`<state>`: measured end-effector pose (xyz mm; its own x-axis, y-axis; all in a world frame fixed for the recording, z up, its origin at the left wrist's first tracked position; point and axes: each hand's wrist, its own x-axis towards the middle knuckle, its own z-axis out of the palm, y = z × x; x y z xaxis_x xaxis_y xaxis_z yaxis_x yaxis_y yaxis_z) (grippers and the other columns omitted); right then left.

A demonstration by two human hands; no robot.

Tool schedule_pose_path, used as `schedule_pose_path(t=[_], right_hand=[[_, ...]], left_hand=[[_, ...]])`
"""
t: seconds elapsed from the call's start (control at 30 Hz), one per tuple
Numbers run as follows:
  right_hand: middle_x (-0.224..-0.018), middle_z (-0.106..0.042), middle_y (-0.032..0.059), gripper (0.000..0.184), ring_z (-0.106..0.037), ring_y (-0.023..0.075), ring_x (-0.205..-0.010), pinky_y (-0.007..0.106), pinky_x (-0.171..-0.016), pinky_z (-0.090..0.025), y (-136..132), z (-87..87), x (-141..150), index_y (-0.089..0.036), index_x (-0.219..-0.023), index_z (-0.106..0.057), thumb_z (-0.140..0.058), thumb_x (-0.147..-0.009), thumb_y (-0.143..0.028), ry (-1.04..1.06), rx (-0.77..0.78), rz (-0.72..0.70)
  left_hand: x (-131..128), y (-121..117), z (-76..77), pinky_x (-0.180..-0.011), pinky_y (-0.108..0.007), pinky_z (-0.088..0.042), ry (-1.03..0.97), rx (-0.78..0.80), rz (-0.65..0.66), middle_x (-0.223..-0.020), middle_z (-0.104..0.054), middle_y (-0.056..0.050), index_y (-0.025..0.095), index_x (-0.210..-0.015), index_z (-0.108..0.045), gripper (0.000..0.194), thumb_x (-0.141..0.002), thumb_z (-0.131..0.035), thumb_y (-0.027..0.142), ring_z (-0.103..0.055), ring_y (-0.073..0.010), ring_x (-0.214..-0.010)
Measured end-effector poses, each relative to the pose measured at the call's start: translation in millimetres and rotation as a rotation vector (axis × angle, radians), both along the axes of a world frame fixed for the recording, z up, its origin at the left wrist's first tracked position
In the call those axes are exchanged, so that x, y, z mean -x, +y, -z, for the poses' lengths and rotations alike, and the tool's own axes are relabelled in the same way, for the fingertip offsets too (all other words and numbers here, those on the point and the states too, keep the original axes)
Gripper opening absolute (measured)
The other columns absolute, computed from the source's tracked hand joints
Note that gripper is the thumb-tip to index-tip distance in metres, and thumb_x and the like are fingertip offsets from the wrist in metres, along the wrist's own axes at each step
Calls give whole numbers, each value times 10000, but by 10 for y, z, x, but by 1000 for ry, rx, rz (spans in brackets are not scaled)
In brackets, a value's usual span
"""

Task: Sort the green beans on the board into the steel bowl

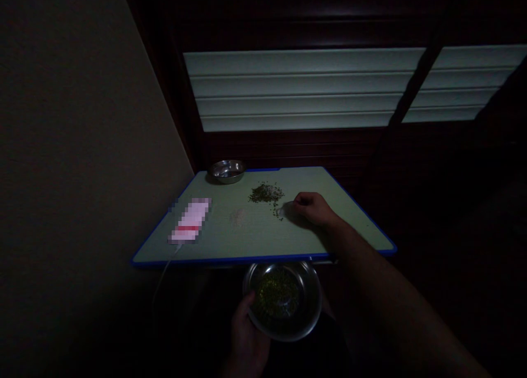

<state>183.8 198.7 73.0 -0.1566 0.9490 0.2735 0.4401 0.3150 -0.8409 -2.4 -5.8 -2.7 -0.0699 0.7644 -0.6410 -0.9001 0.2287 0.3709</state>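
Note:
Below the front edge of the board, my left hand (pixel 248 334) grips the left side of a metal bowl (pixel 310 317), its thumb over the rim. Small greenish grains, like mung beans, (pixel 275 297) lie inside the bowl. My right hand (pixel 313 208) is closed on the handle of a pale, small spoon (pixel 287 209), held low over the board. At the spoon's tip are a few stray grains. Just beyond it a loose pile of dark green grains (pixel 265 192) is spread out, with paler grains mixed in on its right side.
The pale green board with a blue rim (pixel 214 241) forms the tabletop. A small patch of whitish grains (pixel 237 218) lies left of the middle. A shallow metal bowl (pixel 228 172) stands at the back left. A phone (pixel 191 220) with a cable lies at the left. The room is dark.

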Motion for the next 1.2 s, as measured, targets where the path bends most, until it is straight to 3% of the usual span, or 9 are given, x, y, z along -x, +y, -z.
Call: schedule_pose_path(t=[0.53, 1.2], right_hand=[[-591, -571, -2, 215, -476, 128, -576, 274, -574, -379, 2, 16, 34, -166, -634, -617, -618, -674, -377, 4, -37, -37], [-590, -565, -14, 239, -461, 110, -570, 242, -551, -372, 10, 39, 51, -151, -666, -636, -629, -678, -390, 15, -16, -71]], left_hand=[[11, 2, 41, -924, -431, -510, -7, -37, 31, -866, -777, -99, 129, -1174, -677, 389, -808, -593, 230, -715, -265, -890], [9, 16, 15, -909, -420, -523, -20, -17, 30, -816, -772, -87, 132, -1002, -729, 259, -833, -564, 238, -720, -248, -841]])
